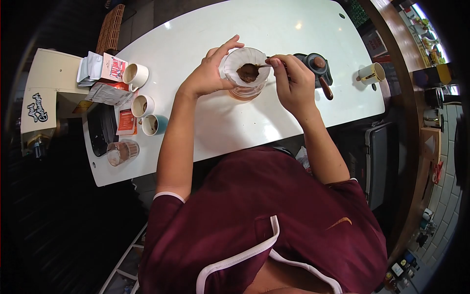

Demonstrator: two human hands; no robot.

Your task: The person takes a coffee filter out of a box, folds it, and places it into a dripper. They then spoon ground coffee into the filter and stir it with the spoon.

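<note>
A glass dripper lined with a white paper filter (pixel 232 62) sits on a glass server (pixel 247 93) at the middle of the white table. Dark coffee grounds (pixel 247 73) lie in the filter. My left hand (pixel 209 73) is curved around the dripper's left side, thumb below and fingers above. Between the thumb and fingers of my right hand (pixel 294 83) is a spoon (pixel 265 65), whose far end reaches into the filter at the grounds. The spoon's bowl is hard to make out against them.
Behind my right hand stands a black kettle (pixel 316 63) with a wooden knob and handle. A mug (pixel 373 73) is at the far right. At the left are mugs (pixel 136 76), coffee bags (pixel 111 68), a black tray (pixel 102 130) and a clear glass (pixel 122 152).
</note>
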